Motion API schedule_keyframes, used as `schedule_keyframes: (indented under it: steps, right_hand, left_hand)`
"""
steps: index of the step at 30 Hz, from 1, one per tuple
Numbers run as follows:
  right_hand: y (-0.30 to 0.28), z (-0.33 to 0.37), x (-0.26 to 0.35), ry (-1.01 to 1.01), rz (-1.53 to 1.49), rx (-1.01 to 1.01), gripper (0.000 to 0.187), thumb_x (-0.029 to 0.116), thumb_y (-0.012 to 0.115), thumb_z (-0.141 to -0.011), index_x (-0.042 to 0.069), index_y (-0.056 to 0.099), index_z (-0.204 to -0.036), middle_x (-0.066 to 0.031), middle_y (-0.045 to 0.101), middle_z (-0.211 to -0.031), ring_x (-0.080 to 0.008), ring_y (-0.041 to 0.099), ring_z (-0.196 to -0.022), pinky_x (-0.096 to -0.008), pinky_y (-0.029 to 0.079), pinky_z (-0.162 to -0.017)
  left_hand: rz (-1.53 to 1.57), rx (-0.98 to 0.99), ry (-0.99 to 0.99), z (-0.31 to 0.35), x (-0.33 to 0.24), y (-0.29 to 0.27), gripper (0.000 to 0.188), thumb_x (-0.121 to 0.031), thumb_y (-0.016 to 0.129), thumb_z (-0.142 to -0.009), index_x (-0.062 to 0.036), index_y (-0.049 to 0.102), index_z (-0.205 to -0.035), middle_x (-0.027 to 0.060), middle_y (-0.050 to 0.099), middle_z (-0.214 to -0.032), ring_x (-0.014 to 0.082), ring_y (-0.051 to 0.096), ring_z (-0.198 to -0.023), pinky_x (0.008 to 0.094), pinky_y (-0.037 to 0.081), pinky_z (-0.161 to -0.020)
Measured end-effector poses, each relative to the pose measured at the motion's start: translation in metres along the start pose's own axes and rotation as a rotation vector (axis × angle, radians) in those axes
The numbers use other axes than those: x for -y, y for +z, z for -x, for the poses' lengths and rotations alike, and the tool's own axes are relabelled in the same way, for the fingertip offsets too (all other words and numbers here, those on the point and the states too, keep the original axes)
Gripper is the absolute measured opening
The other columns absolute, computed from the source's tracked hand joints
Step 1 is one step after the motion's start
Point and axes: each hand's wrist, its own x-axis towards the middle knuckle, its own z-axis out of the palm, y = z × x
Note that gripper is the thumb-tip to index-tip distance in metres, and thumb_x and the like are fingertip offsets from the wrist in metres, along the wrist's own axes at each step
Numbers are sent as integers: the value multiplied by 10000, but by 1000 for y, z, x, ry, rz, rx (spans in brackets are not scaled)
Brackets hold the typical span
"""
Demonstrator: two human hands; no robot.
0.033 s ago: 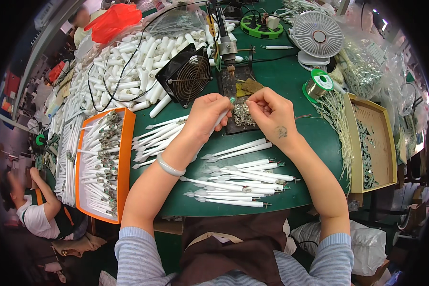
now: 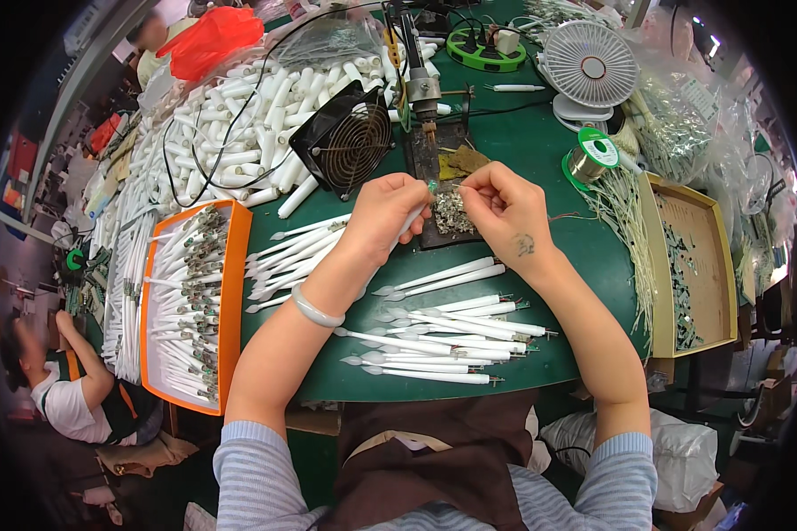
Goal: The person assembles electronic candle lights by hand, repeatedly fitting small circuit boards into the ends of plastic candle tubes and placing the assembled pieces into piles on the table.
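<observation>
My left hand (image 2: 388, 215) is closed round a slim white candle-shaped stick (image 2: 409, 219), with a small green piece showing at its upper end. Across from it, my right hand (image 2: 505, 205) pinches something thin, perhaps a wire, too small to make out. Both hands are above a dark plate heaped with grey metal scraps (image 2: 452, 215). Just beyond them a soldering iron (image 2: 427, 106) is mounted on a stand, its tip pointing down. Nearest my body lie several white candle sticks (image 2: 443, 345) with flame-shaped tips and wire ends; another group (image 2: 297, 257) lies under my left forearm.
An orange box (image 2: 236, 310) of finished-looking sticks stands left; a box of small circuit boards (image 2: 684, 292) stands right. A black fan (image 2: 345, 142), white tubes (image 2: 230, 133), a solder spool (image 2: 591, 159), a white fan (image 2: 591, 66) and a green cable reel (image 2: 485, 55) surround the workspace.
</observation>
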Motion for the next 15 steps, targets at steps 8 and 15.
schedule_keyframes:
  steps: [8,15]
  right_hand:
    - [-5,1,0,-10,8,18,58,30,680,-869,-3,633,-870,39,557,-675,-3,403,-570,-187,330,-492]
    - [-19,-1,11,175,-97,70,85,77,641,-903,6,608,-870,58,454,-640,-20,373,-597,-206,326,-529]
  left_hand:
    - [-38,-3,24,2,3,1,106,-113,653,-828,-46,593,-772,36,615,-681,80,541,-492,221,358,-387]
    - [-56,36,0,8,1,-2,62,-78,657,-838,-42,606,-840,46,619,-728,94,568,-543,210,388,-424]
